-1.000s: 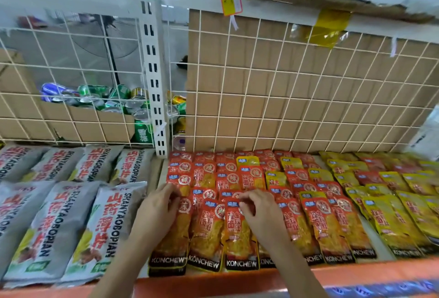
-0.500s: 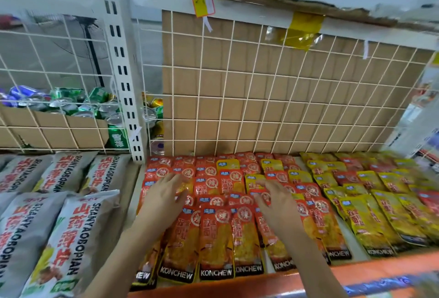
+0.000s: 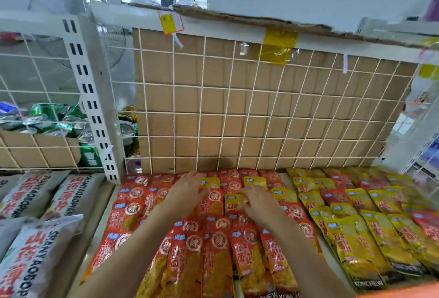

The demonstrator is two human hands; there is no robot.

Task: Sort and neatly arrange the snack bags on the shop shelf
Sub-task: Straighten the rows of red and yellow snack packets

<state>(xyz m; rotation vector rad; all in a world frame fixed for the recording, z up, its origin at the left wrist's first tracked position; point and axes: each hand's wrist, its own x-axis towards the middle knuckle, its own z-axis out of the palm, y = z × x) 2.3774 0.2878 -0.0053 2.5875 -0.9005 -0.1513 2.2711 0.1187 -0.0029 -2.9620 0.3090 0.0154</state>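
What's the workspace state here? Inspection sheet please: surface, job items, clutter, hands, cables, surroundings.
Surface: shop shelf with an orange front lip; almost fully covered by bags.
Job's things: red snack bags in overlapping rows at centre; yellow snack bags on the right, with a few yellow ones mixed among the red near the back.
Clutter: grey snack bags in the left bay; drink cans behind the mesh.
Hands: left hand and right hand lie flat on the back rows, neither holding a bag.
Cables: nothing seen.
Surroundings: white wire mesh backed with cardboard; white slotted upright; fan beyond.
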